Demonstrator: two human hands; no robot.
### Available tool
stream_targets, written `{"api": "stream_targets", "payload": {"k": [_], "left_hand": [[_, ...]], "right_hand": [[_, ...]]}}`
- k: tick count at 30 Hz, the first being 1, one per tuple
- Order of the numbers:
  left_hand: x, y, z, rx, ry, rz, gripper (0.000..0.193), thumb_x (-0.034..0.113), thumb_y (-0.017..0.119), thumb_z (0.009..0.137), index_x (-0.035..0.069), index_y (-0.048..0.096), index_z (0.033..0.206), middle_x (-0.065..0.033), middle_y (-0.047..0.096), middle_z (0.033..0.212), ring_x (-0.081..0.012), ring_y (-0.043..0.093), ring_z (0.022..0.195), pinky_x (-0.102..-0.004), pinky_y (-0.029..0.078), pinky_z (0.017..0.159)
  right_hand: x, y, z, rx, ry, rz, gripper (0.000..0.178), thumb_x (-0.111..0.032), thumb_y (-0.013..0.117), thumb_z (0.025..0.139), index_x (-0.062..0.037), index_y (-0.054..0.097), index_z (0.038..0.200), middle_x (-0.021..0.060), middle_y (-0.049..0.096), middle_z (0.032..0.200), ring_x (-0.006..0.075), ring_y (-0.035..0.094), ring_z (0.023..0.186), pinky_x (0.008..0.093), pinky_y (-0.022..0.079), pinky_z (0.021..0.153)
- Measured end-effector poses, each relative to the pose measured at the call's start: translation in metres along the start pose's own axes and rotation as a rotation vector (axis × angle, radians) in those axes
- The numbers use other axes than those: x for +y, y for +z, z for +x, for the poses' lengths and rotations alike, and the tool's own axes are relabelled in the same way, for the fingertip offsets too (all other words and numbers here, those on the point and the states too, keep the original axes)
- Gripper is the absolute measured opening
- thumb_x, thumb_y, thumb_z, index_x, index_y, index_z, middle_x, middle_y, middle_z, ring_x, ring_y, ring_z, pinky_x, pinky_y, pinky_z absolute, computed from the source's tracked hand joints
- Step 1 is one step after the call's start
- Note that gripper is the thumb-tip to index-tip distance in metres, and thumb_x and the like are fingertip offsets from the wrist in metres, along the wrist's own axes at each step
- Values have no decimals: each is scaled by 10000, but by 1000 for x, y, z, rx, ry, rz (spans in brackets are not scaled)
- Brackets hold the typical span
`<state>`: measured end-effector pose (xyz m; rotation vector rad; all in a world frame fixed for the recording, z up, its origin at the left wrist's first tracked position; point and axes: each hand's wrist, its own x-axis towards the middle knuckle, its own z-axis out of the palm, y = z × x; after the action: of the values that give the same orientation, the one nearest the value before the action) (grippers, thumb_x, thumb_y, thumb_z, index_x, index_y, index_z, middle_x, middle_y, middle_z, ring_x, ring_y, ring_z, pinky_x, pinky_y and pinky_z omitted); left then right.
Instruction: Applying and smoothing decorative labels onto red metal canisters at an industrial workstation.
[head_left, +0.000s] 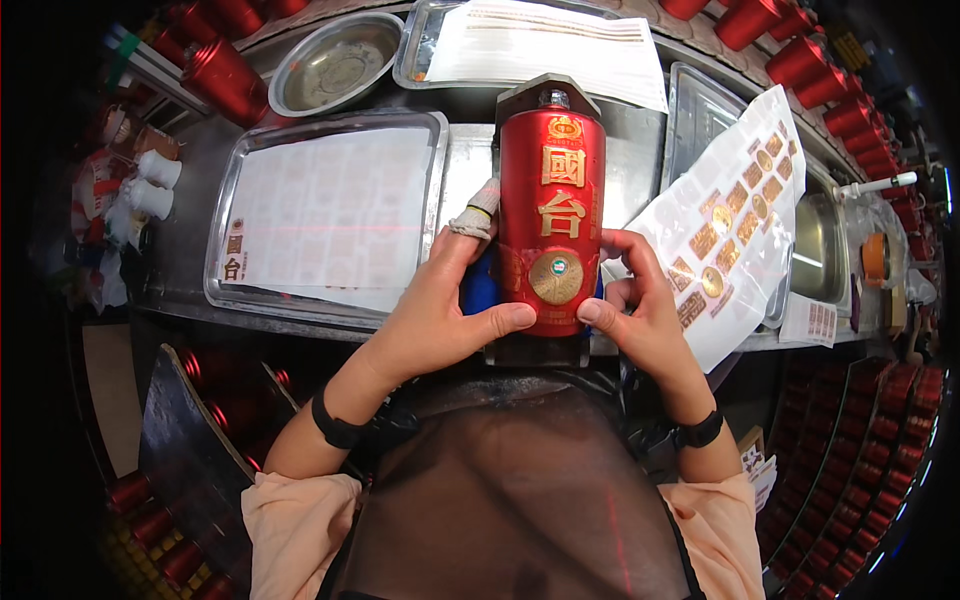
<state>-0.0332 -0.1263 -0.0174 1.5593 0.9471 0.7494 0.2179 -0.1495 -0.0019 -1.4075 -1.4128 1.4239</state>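
A left hand and a right hand are clasping a red bottle at eight and four o'clock, above a steel bench. Probably weighty, rigid, slick and breakable, it is favouring a low, two-sided hold. A metal tray is lying at nine, a label sheet at three.

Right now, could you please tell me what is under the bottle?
Beneath the bottle, dark supports show past both ends; whatever lies between is covered and cannot be seen.
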Motion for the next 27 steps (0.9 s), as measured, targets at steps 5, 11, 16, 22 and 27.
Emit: {"api": "stream_targets", "payload": {"k": [5,11,16,22,27], "left_hand": [[-7,4,-1,70,18,-105,1013,371,820,808,-2,234,1546,-248,346,1497,-364,331,1423,-435,262,1176],[-18,8,0,72,26,-28,971,435,768,840,-8,257,1537,-242,358,1515,-376,345,1411,-456,257,1168],[-12,5,0,65,34,-11,952,437,751,854,-12,261,1536,-243,366,1516,-365,343,1418,-455,252,1169],[-3,8,8,110,45,-293,834,267,703,930,-22,226,1549,-191,349,1549,-270,326,1452,-387,260,1180],[-6,9,10,112,11,-329,797,238,666,964,-27,202,1555,-170,331,1564,-246,331,1450,-372,265,1180]], "right_hand": [[4,1,0,5,25,81,775,-269,858,778,-40,440,1390,38,522,1194,0,390,598,161,356,547],[5,0,-1,-11,0,28,747,-259,833,799,-41,431,1390,44,521,1198,3,390,600,166,354,546],[1,-1,0,-26,3,-8,717,-244,822,808,-37,439,1378,42,521,1192,0,396,597,159,352,548],[-4,4,8,27,33,166,596,-244,795,855,-17,466,1298,42,537,1125,-17,429,604,155,347,534],[1,10,13,81,3,101,484,-248,766,888,-19,476,1200,40,544,1081,-27,422,584,143,338,517]]}}
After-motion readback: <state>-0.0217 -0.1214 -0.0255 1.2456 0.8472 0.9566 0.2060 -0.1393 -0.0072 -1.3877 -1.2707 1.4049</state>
